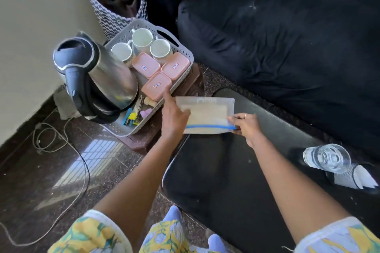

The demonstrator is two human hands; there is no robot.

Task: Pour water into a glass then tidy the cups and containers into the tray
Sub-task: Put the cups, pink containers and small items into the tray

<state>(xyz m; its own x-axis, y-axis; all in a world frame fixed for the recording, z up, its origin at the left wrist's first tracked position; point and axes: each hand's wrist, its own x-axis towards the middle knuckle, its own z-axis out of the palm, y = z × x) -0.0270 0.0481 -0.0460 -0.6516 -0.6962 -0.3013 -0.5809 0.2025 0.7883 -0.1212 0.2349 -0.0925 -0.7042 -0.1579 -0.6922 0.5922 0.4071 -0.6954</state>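
A grey perforated tray (186,52) sits on a small brown stool and holds three white cups (142,38), three pink lidded containers (156,85), a steel kettle (107,77) and some small clips. Both hands hold a clear zip pouch (207,114) with a blue seal, just right of the tray over a black table (226,170). My left hand (173,118) grips the pouch's left edge with its index finger pointing at the nearest pink container. Pinching the pouch's right end at the seal is my right hand (246,125). A glass of water (327,157) stands at the table's far right.
A dark sofa (287,37) fills the right background. A zigzag-patterned basket (111,0) stands behind the tray against the wall. A cable (82,162) loops over the dark glossy floor on the left. A black-and-white slipper (353,178) lies by the glass.
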